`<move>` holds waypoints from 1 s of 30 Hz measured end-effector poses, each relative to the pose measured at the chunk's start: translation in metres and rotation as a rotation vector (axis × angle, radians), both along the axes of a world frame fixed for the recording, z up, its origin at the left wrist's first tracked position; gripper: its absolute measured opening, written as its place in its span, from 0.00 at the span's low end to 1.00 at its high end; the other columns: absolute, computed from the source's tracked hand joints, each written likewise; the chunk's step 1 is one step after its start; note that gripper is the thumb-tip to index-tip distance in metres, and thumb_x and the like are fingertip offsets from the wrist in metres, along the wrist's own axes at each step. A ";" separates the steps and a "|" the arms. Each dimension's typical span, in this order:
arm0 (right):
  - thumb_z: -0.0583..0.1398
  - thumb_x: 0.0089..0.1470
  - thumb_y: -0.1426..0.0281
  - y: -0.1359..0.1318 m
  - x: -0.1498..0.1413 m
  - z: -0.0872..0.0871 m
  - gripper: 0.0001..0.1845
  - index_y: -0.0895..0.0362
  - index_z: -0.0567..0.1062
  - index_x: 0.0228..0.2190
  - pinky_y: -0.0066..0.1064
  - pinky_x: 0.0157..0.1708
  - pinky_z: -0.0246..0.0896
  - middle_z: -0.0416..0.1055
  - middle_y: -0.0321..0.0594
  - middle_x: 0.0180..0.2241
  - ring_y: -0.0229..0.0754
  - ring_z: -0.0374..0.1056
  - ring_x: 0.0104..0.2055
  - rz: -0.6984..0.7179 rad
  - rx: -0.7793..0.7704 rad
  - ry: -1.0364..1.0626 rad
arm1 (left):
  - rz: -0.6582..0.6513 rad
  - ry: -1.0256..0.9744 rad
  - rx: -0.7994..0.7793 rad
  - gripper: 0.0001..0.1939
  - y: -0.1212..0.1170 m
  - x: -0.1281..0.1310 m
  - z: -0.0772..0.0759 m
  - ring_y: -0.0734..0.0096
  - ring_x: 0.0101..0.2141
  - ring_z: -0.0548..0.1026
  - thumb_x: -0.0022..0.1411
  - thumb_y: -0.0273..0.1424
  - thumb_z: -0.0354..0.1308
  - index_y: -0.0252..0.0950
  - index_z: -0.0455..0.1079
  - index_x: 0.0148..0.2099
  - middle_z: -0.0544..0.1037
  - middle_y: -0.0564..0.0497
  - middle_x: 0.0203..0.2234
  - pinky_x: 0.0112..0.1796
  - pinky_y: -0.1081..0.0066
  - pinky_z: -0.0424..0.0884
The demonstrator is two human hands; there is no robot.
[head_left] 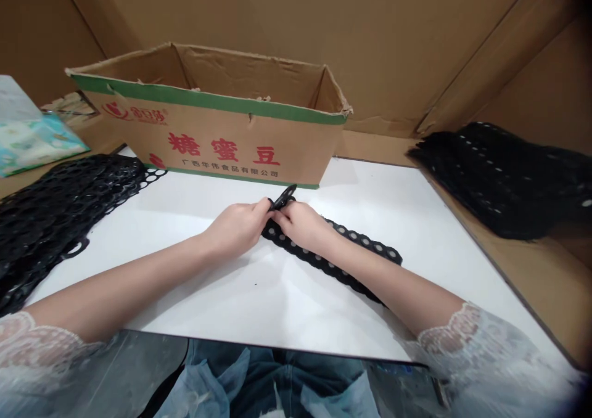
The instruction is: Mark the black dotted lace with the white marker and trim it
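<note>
Both hands, left [238,227] and right [300,224], pinch the strip's [345,261] end at frame centre; it looks light, floppy, best gripped by its edges.

Single view, head-worn. Camera sits above the near edge of the white surface [393,190], facing forward and down, close in. Far edge is bounded by a cardboard box [208,131]; both forearms enter from the bottom corners. No second view.

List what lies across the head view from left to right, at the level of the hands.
Black mesh pile → left hand → right hand → black strip with holes → second black pile.
</note>
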State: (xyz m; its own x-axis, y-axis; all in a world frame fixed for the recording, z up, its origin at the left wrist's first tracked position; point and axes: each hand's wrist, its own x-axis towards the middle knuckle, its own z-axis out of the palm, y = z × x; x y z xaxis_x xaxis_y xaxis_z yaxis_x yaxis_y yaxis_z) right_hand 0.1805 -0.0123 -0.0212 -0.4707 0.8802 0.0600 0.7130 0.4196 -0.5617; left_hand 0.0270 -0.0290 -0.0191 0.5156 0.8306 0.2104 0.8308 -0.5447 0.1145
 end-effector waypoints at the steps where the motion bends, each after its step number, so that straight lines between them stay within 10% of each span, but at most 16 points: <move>1: 0.47 0.53 0.69 0.000 -0.001 0.000 0.16 0.59 0.70 0.22 0.28 0.28 0.52 0.70 0.44 0.27 0.38 0.63 0.28 -0.013 0.019 -0.004 | -0.015 0.025 0.015 0.09 -0.001 0.001 0.000 0.68 0.20 0.66 0.62 0.30 0.38 0.36 0.55 0.31 0.68 0.50 0.19 0.22 0.72 0.53; 7: 0.47 0.54 0.60 0.008 0.011 0.004 0.24 0.59 0.67 0.15 0.28 0.25 0.51 0.64 0.38 0.17 0.35 0.59 0.21 0.034 -0.122 0.014 | 0.095 -0.095 -0.055 0.10 0.011 -0.010 0.013 0.68 0.20 0.66 0.61 0.33 0.40 0.36 0.57 0.30 0.66 0.51 0.18 0.22 0.72 0.54; 11: 0.47 0.54 0.58 0.015 0.023 0.005 0.26 0.59 0.67 0.13 0.29 0.35 0.54 0.66 0.40 0.26 0.36 0.63 0.31 -0.058 0.079 0.163 | 0.166 -0.304 -0.114 0.11 0.027 -0.021 0.016 0.69 0.23 0.66 0.57 0.35 0.45 0.35 0.59 0.25 0.67 0.52 0.19 0.25 0.72 0.56; 20: 0.51 0.52 0.60 0.023 0.014 -0.008 0.23 0.59 0.71 0.15 0.29 0.47 0.50 0.64 0.41 0.38 0.37 0.61 0.43 0.057 -0.028 0.293 | 0.178 -1.015 -0.986 0.09 0.038 -0.029 0.009 0.68 0.28 0.71 0.46 0.30 0.53 0.32 0.66 0.32 0.73 0.50 0.25 0.28 0.71 0.65; 30: 0.50 0.52 0.61 0.011 0.011 0.001 0.25 0.58 0.65 0.10 0.31 0.44 0.50 0.57 0.37 0.21 0.41 0.55 0.41 0.071 -0.030 0.213 | 0.293 -1.126 -0.991 0.09 0.037 -0.027 0.008 0.71 0.23 0.67 0.43 0.25 0.48 0.32 0.68 0.29 0.71 0.51 0.21 0.22 0.72 0.61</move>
State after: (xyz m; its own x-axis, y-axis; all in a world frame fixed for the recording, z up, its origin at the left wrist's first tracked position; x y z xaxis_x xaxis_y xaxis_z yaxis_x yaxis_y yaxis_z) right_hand 0.1913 -0.0011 -0.0202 -0.5114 0.8481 0.1388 0.5464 0.4456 -0.7091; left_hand -0.0004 0.0076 -0.0113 0.2704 0.9096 -0.3155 0.1267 0.2912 0.9482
